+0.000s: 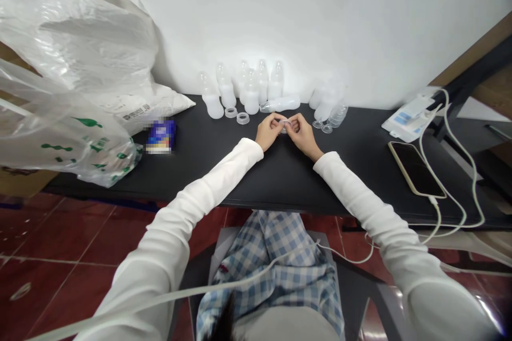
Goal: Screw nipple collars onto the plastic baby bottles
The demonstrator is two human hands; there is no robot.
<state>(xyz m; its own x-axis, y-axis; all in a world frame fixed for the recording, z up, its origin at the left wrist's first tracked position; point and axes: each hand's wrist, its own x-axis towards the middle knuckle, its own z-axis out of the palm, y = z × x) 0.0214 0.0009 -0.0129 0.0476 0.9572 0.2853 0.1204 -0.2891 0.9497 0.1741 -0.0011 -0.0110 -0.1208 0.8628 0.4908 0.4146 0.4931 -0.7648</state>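
1. Checked cloth [276, 261]: on the person's lap, below the near edge of the table; a pale cord [248, 277] runs across it.
2. Black table [280, 181]: carries everything listed below; its far edge meets a white wall.
3. Phone [416, 168]: lies flat and screen-up by the near right corner. A white cable [460, 170] is plugged into its near end and loops over the right edge.
4. Plastic bags [68, 133]: a crumpled heap over the left end of the table, the nearest one printed in green. They overhang the near left corner.
5. Blue packet [160, 137]: flat on the surface, just beside the bags.
6. Left hand [269, 132]: at mid-table, fingers pinched narrow on a small clear piece [285, 126].
7. Right hand [303, 135]: facing the left, fingertips closed on the same piece. The piece sits between the two hands, just above the surface; its exact shape cannot be told.
8. Two clear rings [242, 118]: loose on the surface, just beyond the left hand.
9. Tipped bottle [282, 103]: lying on its side, directly behind the hands.
10. Upright bottles [251, 90]: a close cluster of milky bottles along the far edge, against the wall.
11. Clear caps [334, 115]: a small pile beyond the right hand, near the far edge.
12. White pack [410, 116]: at the far right corner, under the cable.
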